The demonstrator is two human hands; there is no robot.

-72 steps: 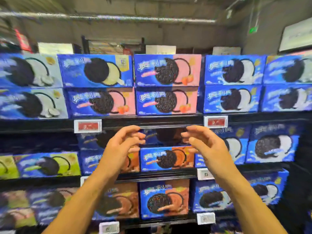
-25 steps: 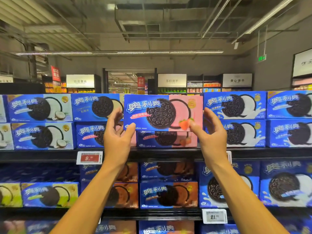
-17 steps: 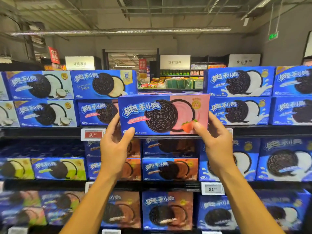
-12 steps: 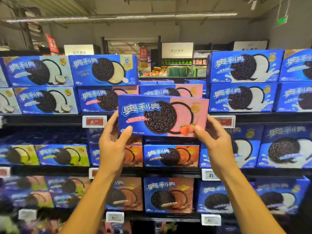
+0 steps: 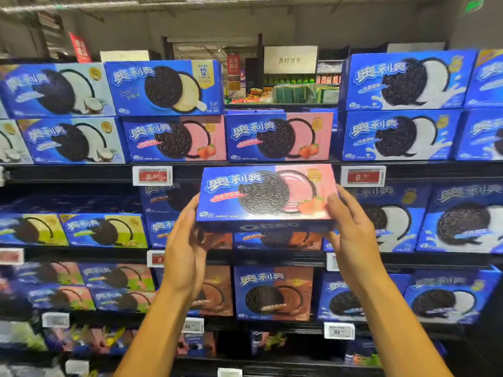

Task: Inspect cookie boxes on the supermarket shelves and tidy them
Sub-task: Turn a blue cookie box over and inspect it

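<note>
Both hands are up in front of the shelves, holding one strawberry cookie box between them, off the shelf and roughly dead centre of the view. Left hand cups the box's left end from below, fingers wrapped behind it so I can't see the tips. Right hand grips the right end, thumb lying on the front face by the strawberry picture. Box is tipped so you see the front plus the bottom edge with the logo.

Right behind it, at 6 o'clock from the box, are chocolate boxes on the lower shelves. At 12 o'clock sits another strawberry box on the top shelf, with one more beside it at about 10 o'clock. Above that one there's an open gap in the top row, and further store aisles show through it. Price tags are clipped to the shelf edge at 9 and 3 o'clock of the held box. Plain white-cream boxes are stacked at 2 o'clock.
</note>
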